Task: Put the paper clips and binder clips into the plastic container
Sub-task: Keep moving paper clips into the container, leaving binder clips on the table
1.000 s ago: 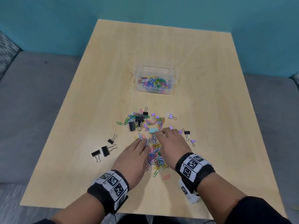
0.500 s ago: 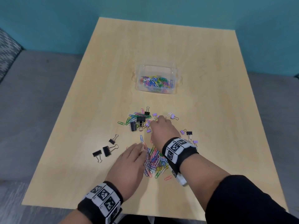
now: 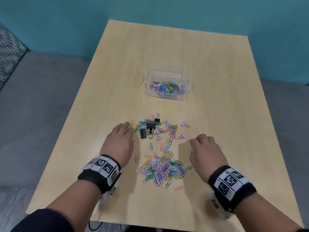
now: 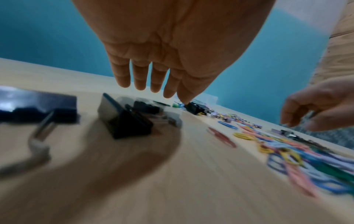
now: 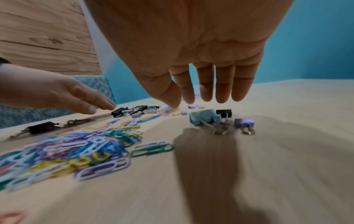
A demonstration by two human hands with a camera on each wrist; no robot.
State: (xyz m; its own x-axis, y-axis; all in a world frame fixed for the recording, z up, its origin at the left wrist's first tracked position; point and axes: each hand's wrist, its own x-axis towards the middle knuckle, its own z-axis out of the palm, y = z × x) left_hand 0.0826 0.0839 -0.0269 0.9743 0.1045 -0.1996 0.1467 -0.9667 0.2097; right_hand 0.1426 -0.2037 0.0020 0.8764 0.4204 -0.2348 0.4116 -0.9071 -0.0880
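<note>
A clear plastic container (image 3: 167, 76) holding coloured paper clips stands at mid-table. A big pile of paper clips (image 3: 163, 169) lies between my hands. Beyond it lies a mixed cluster of black binder clips (image 3: 149, 128), purple binder clips (image 3: 183, 124) and loose paper clips. My left hand (image 3: 127, 129) hovers open, palm down, over two black binder clips (image 4: 126, 121) left of the cluster. My right hand (image 5: 201, 98) hangs open, fingers down, just above a teal binder clip (image 5: 203, 118), a black one (image 5: 224, 112) and a purple one (image 5: 245, 122). In the head view both hands hide these clips.
The wooden table (image 3: 225, 84) is bare to the right and behind the container. Grey seating (image 3: 41, 97) surrounds it and a teal wall (image 3: 150, 10) stands behind. Single paper clips (image 3: 178, 188) lie near the front of the pile.
My right hand pulled back from the middle cluster to the right. The teal binder clip now lies under it. My left hand left the paper clip pile and moved left and forward.
</note>
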